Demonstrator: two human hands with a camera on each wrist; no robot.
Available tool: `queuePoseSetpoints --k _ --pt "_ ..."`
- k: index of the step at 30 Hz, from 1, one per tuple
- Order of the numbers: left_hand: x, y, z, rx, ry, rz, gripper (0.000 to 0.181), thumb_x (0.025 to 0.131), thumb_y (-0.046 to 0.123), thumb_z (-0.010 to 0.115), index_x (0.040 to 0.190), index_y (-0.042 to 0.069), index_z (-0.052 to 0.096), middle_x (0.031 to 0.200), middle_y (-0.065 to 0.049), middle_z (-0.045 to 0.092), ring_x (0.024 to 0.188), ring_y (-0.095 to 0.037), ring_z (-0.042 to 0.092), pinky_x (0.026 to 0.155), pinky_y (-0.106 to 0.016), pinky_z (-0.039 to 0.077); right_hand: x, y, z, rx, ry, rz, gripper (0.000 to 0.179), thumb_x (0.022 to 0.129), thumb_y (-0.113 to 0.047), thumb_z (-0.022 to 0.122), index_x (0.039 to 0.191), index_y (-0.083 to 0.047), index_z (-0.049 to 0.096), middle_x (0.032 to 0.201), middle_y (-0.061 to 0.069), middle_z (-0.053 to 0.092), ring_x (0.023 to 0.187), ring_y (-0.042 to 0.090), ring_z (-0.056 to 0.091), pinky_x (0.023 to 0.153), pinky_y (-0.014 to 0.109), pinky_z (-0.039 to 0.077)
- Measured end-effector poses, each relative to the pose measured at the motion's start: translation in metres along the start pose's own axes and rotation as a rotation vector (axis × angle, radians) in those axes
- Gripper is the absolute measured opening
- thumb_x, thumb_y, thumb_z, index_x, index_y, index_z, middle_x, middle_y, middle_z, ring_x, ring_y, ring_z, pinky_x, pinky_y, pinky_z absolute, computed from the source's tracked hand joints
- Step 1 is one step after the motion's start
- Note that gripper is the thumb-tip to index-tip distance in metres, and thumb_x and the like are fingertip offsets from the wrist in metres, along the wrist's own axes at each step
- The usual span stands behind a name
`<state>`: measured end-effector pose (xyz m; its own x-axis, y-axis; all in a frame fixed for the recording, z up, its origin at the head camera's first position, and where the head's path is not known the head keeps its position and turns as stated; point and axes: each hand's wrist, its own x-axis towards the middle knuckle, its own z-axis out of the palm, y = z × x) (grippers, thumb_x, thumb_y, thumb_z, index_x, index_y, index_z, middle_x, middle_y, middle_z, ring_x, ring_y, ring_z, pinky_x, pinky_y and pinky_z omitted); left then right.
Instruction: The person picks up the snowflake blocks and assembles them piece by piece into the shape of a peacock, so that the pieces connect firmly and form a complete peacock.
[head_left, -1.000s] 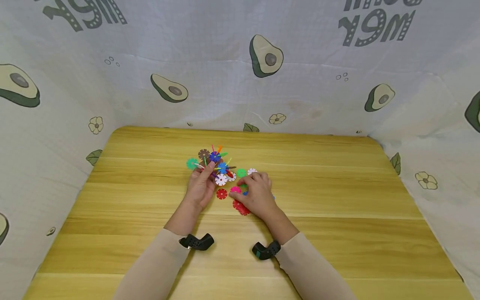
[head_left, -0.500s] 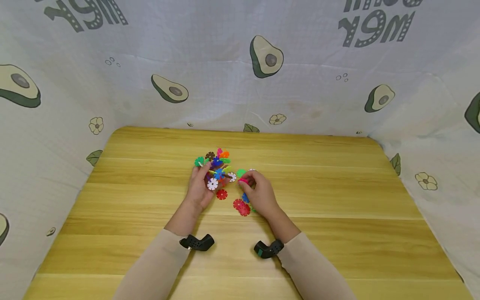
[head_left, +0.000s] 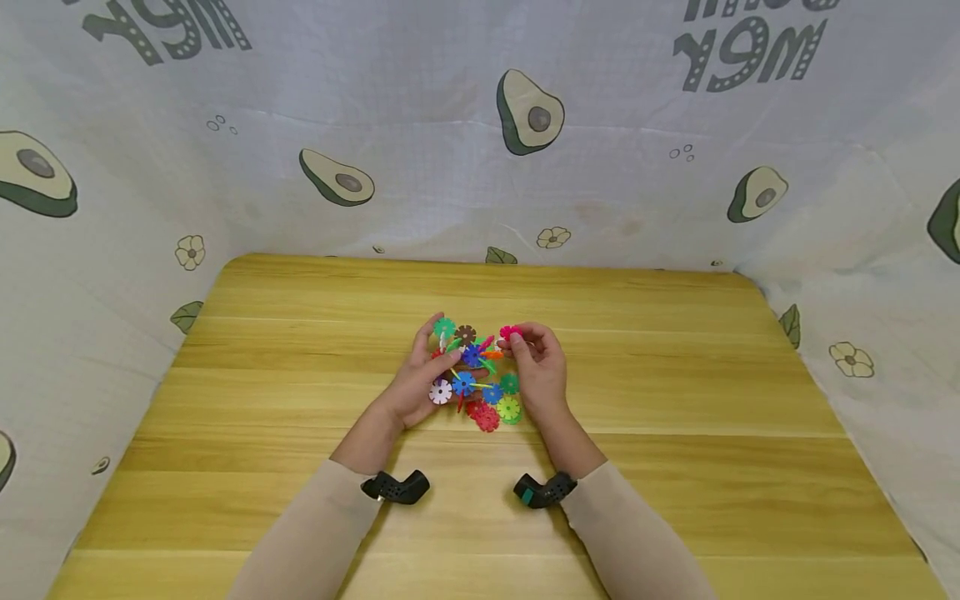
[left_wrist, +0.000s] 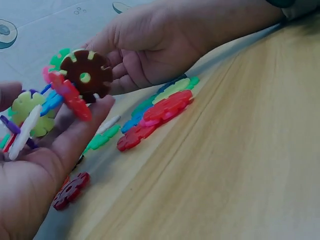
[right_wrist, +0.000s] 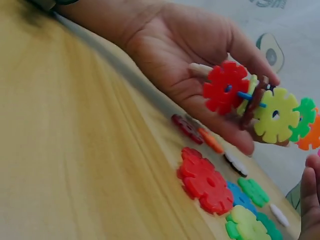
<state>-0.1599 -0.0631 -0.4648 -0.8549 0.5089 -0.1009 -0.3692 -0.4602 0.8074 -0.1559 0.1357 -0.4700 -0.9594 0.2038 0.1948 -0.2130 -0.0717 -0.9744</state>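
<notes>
My left hand holds a built cluster of interlocking plastic flower discs in many colours. Blue discs sit at its middle, a brown disc and a red disc on it. The fingers spread beneath the cluster while the thumb lies over it. At the cluster's right side, my right hand pinches a single pink disc between thumb and fingertips. In the right wrist view only a bit of the right hand shows at the edge.
Loose discs lie on the wooden table just below the hands: red ones, a yellow one, a green one and a blue one. A dark red disc lies apart. A printed cloth hangs behind.
My right hand has picked the pink disc off the table and lifted it up beside the cluster. My left hand has moved right and turned the cluster, which now overlaps the loose discs.
</notes>
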Motion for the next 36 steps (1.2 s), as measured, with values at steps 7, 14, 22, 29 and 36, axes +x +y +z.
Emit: queuePoseSetpoints --k 7,14,22,29,36 --pt "-0.0018 -0.0016 -0.0006 0.040 -0.118 -0.032 0.078 0.108 0.010 0.046 0.161 0.035 -0.005 0.160 -0.032 0.031 0.107 -0.025 0.074 0.103 -0.049 0.055 0.0015 0.0010 -0.0044 0.036 -0.090 -0.022 0.022 0.102 0.000 0.057 0.119 0.015 0.057 0.097 -0.005 0.069 0.079 0.007 0.071 0.077 0.022 0.063" --pt "-0.0038 -0.0018 0.0000 0.075 -0.141 -0.079 0.075 0.109 0.010 0.043 0.162 0.037 -0.003 0.160 -0.023 0.035 0.119 -0.021 0.067 0.102 -0.040 0.057 0.0016 0.0015 -0.0071 -0.021 -0.123 0.010 0.023 0.102 -0.003 0.058 0.120 0.012 0.061 0.094 -0.008 0.072 0.082 0.005 0.072 0.079 0.020 0.062" --pt "-0.0040 -0.0019 0.0007 0.075 -0.143 -0.083 0.075 0.109 0.009 0.043 0.163 0.034 -0.002 0.130 -0.009 0.053 0.095 -0.013 0.066 0.086 -0.031 0.063 0.0016 0.0003 -0.0070 -0.049 -0.163 0.034 0.020 0.103 -0.001 0.056 0.117 0.012 0.060 0.089 -0.012 0.072 0.084 0.003 0.070 0.080 0.017 0.059" --pt "-0.0052 -0.0013 -0.0012 0.045 -0.172 -0.087 0.074 0.110 0.012 0.044 0.163 0.033 -0.002 0.132 -0.008 0.052 0.101 -0.013 0.067 0.089 -0.032 0.062 0.0014 0.0005 -0.0070 -0.076 -0.207 0.015 0.019 0.104 -0.002 0.055 0.113 0.013 0.061 0.089 -0.011 0.071 0.083 0.002 0.069 0.078 0.017 0.060" --pt "-0.0063 -0.0022 -0.0023 0.050 -0.178 -0.112 0.072 0.109 0.010 0.042 0.163 0.031 0.000 0.149 -0.016 0.041 0.110 -0.017 0.066 0.094 -0.031 0.060 0.0008 -0.0012 -0.0070 -0.094 -0.222 0.002 0.017 0.103 0.003 0.054 0.109 0.015 0.065 0.086 -0.009 0.072 0.081 0.003 0.070 0.077 0.019 0.061"
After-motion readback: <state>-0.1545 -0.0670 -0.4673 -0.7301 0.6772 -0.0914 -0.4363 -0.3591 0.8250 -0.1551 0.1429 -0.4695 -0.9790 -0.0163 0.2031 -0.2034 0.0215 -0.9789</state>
